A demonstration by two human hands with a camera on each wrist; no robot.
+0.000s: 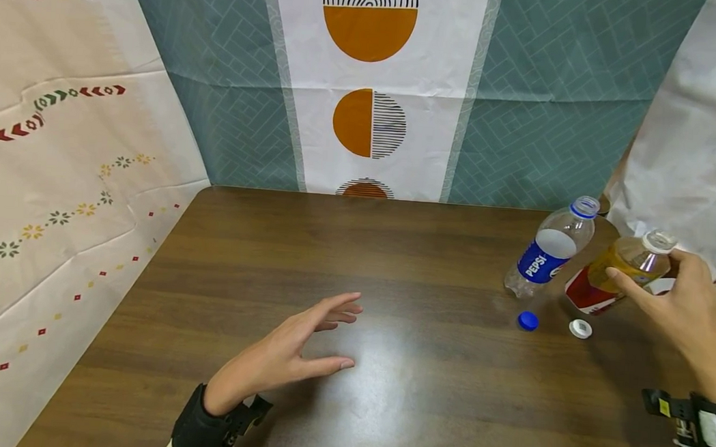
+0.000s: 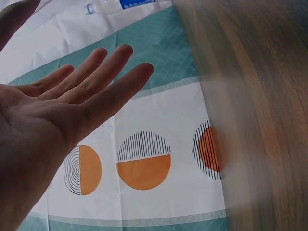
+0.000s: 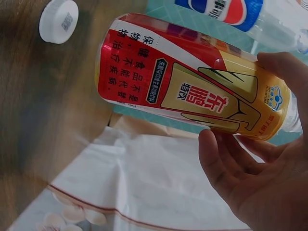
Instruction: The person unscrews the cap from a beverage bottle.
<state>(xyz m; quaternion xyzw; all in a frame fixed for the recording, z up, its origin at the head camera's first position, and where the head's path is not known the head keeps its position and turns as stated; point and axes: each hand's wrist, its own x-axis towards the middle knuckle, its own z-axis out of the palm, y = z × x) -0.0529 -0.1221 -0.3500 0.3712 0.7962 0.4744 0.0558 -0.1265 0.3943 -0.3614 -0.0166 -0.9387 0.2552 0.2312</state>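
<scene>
My right hand [image 1: 691,312] grips the upper part of a drink bottle [image 3: 178,77] with a red and yellow label, thumb on one side and fingers on the other. Its mouth is uncapped. Whether its base touches the table cannot be told. Beside it stands a clear Pepsi bottle [image 1: 543,259], also uncapped, with a blue ring at its neck. A blue cap [image 1: 528,321] and a white cap [image 1: 580,329] lie in front of the bottles. Well to the left, my left hand [image 1: 291,349] hovers over the table with its fingers extended, holding nothing.
The brown wooden table [image 1: 332,249] ends at a teal and white patterned cloth [image 1: 237,93] hanging behind it. A cream cloth [image 1: 71,185] runs along the left edge. White cloth [image 1: 696,135] hangs on the right, close behind the bottles.
</scene>
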